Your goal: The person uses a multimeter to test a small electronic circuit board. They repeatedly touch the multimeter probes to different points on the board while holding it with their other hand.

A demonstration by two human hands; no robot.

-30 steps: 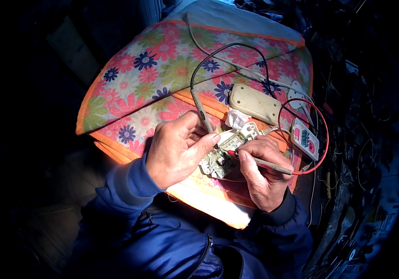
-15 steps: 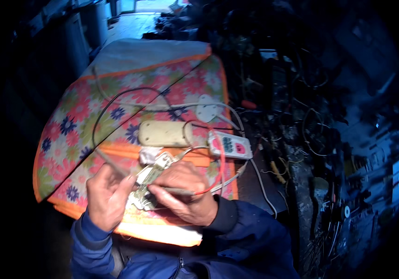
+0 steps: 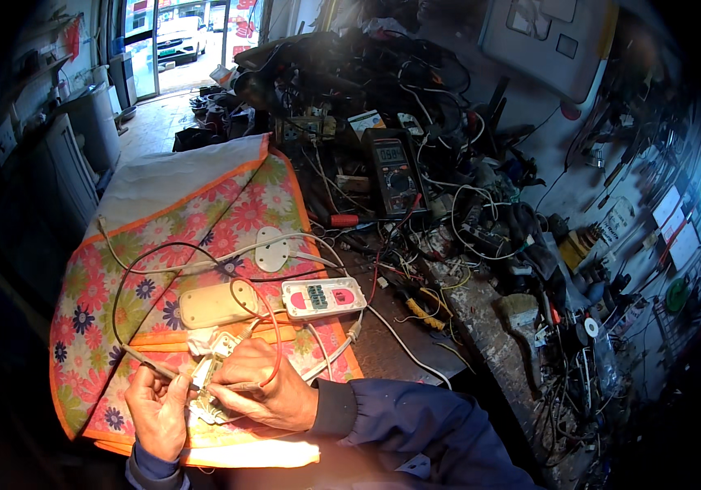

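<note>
Beneath both hands, a flowered cloth [image 3: 244, 214] with orange hems covers part of a dark bench [image 3: 375, 351]; ahead and to their left, the room runs back to a bright glass doorway [image 3: 191, 49]. The left hand [image 3: 158, 408] pinches a dark-leaded probe [image 3: 148, 364], and the right hand [image 3: 264, 392] pinches a red-leaded probe [image 3: 240, 387], over an opened circuit board [image 3: 207, 411] lying between them on the cloth. Leftward from the left hand, the cloth spreads flat to its curved hem. Just ahead of the right hand, room narrows: a rounded cream plastic cover [image 3: 215, 304] and a rectangular white case [image 3: 323, 297] with pink patches lie side by side. Beyond the right-hand hem, a smooth white cable [image 3: 428, 358] crosses brown boarding, and a boxy multimeter [image 3: 398, 184] leans among tangled wires farther ahead.
</note>
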